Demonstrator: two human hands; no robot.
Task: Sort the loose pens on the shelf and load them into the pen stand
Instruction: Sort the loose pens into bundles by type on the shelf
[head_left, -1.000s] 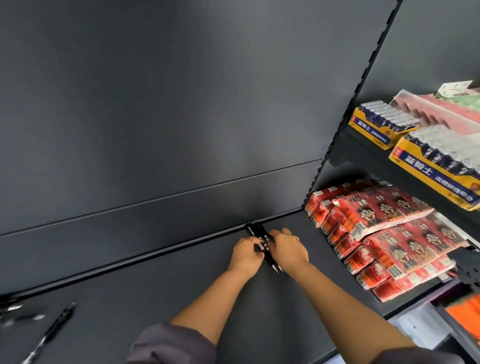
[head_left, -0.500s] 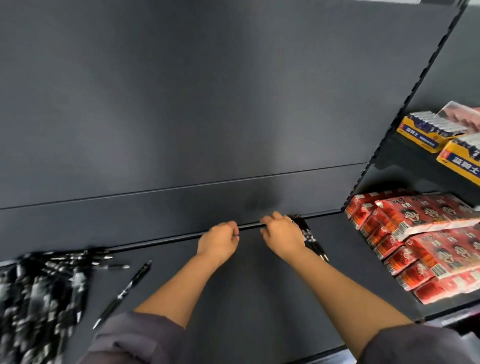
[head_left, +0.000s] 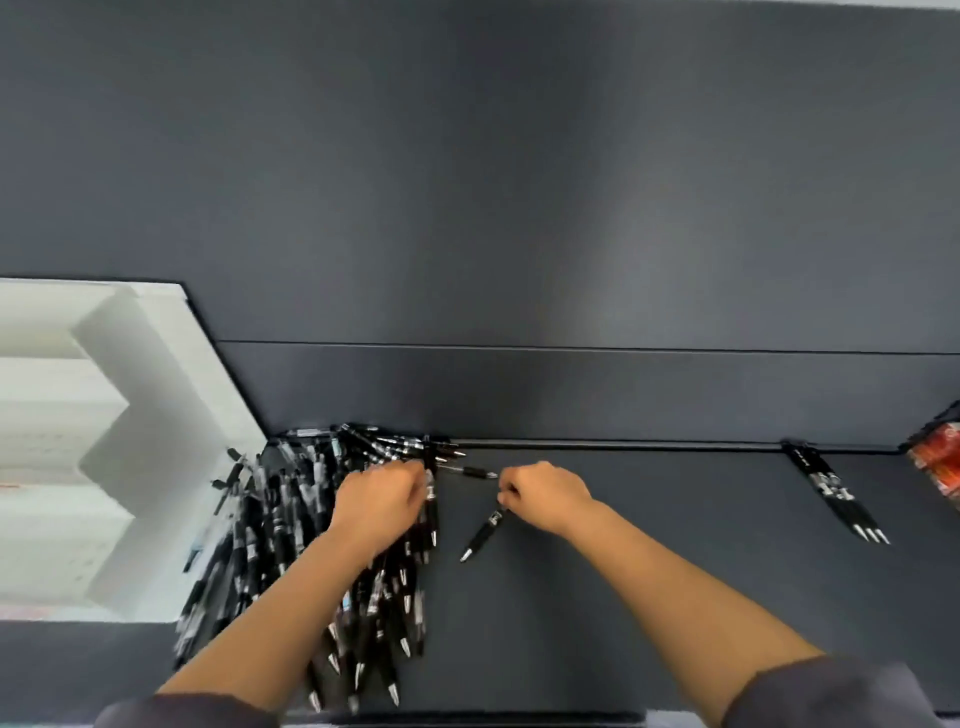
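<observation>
Down at the front, two grey sleeves (head_left: 831, 691) show, and bare arms reach out over a dark grey flat shelf (head_left: 649, 597). A big heap of black pens with silver tips (head_left: 280, 545) lies on the left part of the shelf. Its nearest tips come close to the front edge, and its left side touches a white stepped pen stand (head_left: 171, 364). The left hand (head_left: 382, 504) rests on top of the heap with bent fingers; it is too blurry to tell if it grips a pen. The right hand (head_left: 548, 496) is just right of the heap and pinches the top end of one black pen (head_left: 485, 530), which slants down to the left. A wide stretch of shelf lies between that hand and a small bunch of three black pens (head_left: 831, 488) near the back edge. Red packets (head_left: 935, 462) sit at the far right. Behind it all stands a dark grey back wall (head_left: 519, 208).
</observation>
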